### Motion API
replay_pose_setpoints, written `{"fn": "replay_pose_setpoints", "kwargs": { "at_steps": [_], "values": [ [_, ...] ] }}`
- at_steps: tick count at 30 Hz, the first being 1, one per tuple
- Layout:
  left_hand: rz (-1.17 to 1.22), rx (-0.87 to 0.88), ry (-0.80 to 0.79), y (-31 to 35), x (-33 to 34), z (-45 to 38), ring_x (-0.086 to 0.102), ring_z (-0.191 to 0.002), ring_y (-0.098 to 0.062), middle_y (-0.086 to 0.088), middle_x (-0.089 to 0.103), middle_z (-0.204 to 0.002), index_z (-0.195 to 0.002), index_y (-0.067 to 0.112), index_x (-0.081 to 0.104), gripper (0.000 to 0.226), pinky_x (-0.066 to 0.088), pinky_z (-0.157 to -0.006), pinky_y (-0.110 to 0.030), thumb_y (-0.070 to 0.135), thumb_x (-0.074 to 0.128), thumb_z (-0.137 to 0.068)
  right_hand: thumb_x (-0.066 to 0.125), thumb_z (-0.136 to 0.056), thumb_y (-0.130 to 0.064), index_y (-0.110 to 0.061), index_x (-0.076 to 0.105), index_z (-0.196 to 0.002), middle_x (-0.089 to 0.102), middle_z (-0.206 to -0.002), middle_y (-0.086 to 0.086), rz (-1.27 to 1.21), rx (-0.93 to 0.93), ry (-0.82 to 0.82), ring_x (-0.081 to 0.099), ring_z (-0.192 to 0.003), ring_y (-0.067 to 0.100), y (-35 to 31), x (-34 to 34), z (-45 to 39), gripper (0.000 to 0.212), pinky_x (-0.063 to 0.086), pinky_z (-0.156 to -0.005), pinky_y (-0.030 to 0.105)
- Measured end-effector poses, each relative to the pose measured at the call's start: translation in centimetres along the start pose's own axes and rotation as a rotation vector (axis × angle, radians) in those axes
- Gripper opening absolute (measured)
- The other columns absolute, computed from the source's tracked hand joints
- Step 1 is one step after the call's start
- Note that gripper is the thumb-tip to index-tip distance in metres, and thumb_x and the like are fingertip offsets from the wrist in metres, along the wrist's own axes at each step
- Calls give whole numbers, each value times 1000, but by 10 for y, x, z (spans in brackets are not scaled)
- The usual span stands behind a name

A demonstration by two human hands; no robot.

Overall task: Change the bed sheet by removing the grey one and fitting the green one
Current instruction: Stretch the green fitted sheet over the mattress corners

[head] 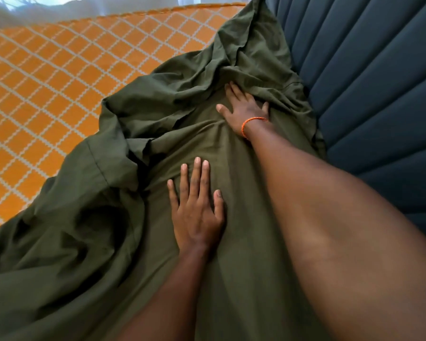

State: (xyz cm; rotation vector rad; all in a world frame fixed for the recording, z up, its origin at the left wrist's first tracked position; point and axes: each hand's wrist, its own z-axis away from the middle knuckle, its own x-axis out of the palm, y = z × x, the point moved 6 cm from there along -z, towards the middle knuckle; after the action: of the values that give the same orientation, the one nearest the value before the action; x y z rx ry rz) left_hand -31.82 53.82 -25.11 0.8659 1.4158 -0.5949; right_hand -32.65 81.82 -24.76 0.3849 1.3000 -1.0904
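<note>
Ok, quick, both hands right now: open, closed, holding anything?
Left hand: open, flat on the green sheet.
Right hand: open, fingers pressing the sheet, holding nothing.

No readable text, label, brand or number shows anywhere (only plain and patterned fabric).

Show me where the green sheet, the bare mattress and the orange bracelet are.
green sheet [231, 279]: head view, smooth part near the camera.
mattress [47, 94]: head view, uncovered orange top.
orange bracelet [247, 123]: head view, band on right wrist.
</note>
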Motion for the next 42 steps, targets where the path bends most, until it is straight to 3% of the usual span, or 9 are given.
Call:
{"fn": "replay_pose_setpoints", "kwargs": {
  "at_steps": [4,6,11,19,24,29,33,36,42],
  "values": [
    [-5,-8,-15,-9,-1,3,-6,-162,-16,9,-2,-176,-169,28,7,73,9,-130,-55,45,39,-105,52,-97,-35,-24,56,-147,50,-157,0,-275,-53,427,49,-140,21,10,-22,54,51,36,-118,53],
    [-1,-12,-11,-9,-2,1,-5,-163,-16,8,-1,-176,-169,28,7,73,10,-130,-55,45,38,-105,52,-97,-34,-18,54,-147,51,-155,4,-190,137,644,50,-139,23,35,-22,110,53,38,-116,47],
    [-2,-17,-18,-2,-2,-1,-6,-163,-17,8,-2,-176,-169,28,5,72,10,-129,-55,46,34,-105,46,-92,-77,-8,16,-164,20,-171,12,-110,399,334,23,-156,27,94,0,147,104,25,-124,49],
    [-16,-17,-15,-2,-2,-1,-5,-163,-17,9,-2,-176,-169,28,6,73,9,-130,-56,45,38,-106,67,-58,-94,-13,25,-162,33,-166,9,-628,557,57,35,-151,27,136,-20,70,138,27,-125,40],
    [-18,-27,-20,-6,0,-5,-7,-162,-16,9,-3,-176,-169,28,5,72,8,-130,-56,46,37,-107,61,-82,-80,-5,36,-155,42,-159,18,-543,520,179,41,-146,33,129,-22,69,108,33,-119,37],
    [-14,-21,-2,-9,0,-7,-6,-162,-15,9,-1,-176,-169,29,7,72,7,-130,-55,47,37,-106,47,-107,-45,-14,48,-153,45,-160,8,-316,263,656,38,-150,24,71,-9,203,55,27,-124,47],
    [5,-21,14,-8,0,-9,-6,-162,-15,8,-1,-176,-169,29,6,70,6,-130,-56,47,34,-107,37,-108,-54,-35,28,-161,19,-171,-9,-33,271,462,12,-159,12,61,41,332,58,8,-126,59],
    [8,-2,32,-6,-2,-15,-4,-163,-16,8,2,-176,-169,28,8,68,6,-129,-56,48,31,-107,32,-108,-56,-30,13,-165,8,-173,-7,21,279,387,10,-159,14,118,45,349,66,26,-125,48],
    [54,65,-40,-2,-3,-28,2,-163,-18,13,8,-175,-168,31,13,65,2,-130,-55,50,24,-107,38,-105,-58,-37,9,-165,24,-170,10,-358,205,266,30,-154,24,174,48,286,70,22,-127,31]
  ]
}}
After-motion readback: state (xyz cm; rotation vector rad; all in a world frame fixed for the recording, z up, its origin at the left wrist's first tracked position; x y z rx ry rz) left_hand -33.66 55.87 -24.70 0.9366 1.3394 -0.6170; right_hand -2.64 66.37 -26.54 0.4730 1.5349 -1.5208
